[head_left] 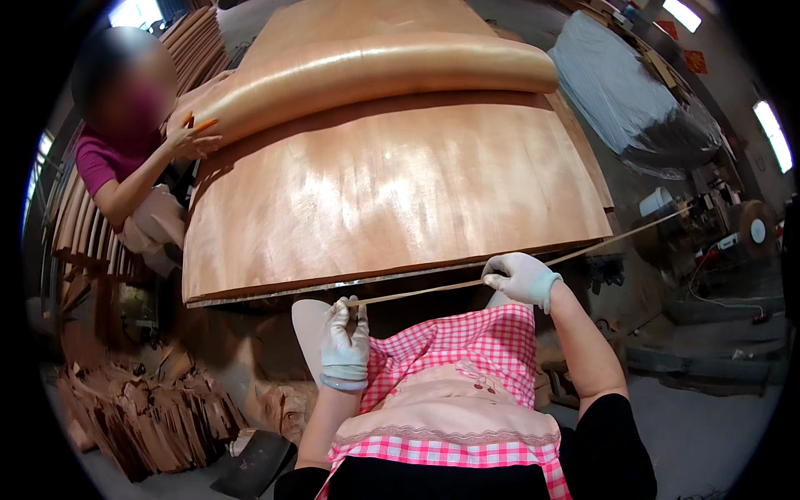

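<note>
Pinching a thin wooden strip (467, 284), both gloved hands, left hand (345, 342) and right hand (521, 277), close their fingers around it.

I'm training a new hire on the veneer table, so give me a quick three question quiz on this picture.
1. True or false: both gloved hands grip the thin wooden strip.
2. What does the co-worker's hand rest on? A) rolled-over veneer sheet B) the scrap pile C) a machine
3. Where does the strip lie relative to the veneer stack?

Key:
1. True: left hand and right hand both hold it.
2. A, the rolled-over veneer sheet.
3. Along the stack's near edge.
</note>
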A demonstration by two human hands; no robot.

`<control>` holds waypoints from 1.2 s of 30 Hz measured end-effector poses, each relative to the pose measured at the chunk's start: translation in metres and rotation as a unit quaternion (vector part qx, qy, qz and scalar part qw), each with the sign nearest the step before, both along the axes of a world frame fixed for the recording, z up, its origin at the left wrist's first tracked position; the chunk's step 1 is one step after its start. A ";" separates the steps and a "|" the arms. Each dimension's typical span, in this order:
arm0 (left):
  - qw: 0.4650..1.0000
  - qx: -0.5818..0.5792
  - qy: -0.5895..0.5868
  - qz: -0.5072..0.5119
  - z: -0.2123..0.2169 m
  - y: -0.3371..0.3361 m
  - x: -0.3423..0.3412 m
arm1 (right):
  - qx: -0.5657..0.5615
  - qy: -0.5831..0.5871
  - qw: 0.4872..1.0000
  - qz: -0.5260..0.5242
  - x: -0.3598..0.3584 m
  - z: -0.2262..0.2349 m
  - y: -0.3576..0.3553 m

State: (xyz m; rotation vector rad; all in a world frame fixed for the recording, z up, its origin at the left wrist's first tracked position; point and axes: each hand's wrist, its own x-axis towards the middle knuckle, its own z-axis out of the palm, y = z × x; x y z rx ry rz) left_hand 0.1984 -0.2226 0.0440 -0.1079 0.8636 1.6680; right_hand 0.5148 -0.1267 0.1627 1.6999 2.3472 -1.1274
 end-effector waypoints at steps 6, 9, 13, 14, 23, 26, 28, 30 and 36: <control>0.995 -0.054 0.077 0.012 -0.001 0.012 -0.014 | -0.093 0.010 0.996 -0.002 -0.020 -0.010 0.015; 0.984 -0.019 0.170 0.047 -0.004 0.022 -0.020 | -0.128 0.037 0.991 -0.019 -0.031 -0.015 0.019; 0.981 -0.038 0.172 0.079 -0.008 0.037 -0.031 | -0.149 0.048 0.988 0.003 -0.047 -0.020 0.025; 0.979 -0.066 0.163 0.098 -0.004 0.041 -0.032 | -0.157 0.045 0.987 -0.004 -0.052 -0.019 0.027; 0.976 -0.081 0.141 0.143 -0.007 0.052 -0.065 | -0.107 0.047 0.993 0.004 -0.117 -0.025 0.047; 0.974 -0.079 0.140 0.161 -0.014 0.047 -0.075 | -0.089 0.072 0.992 0.048 -0.141 -0.036 0.051; 0.970 -0.078 0.145 0.180 -0.020 0.044 -0.080 | -0.073 0.091 0.990 0.080 -0.161 -0.038 0.052; 0.967 -0.089 0.159 0.176 -0.024 0.040 -0.085 | -0.093 0.073 0.989 0.087 -0.178 -0.037 0.052; 0.966 -0.093 0.139 0.195 -0.025 0.034 -0.092 | -0.089 0.079 0.985 0.128 -0.214 -0.042 0.050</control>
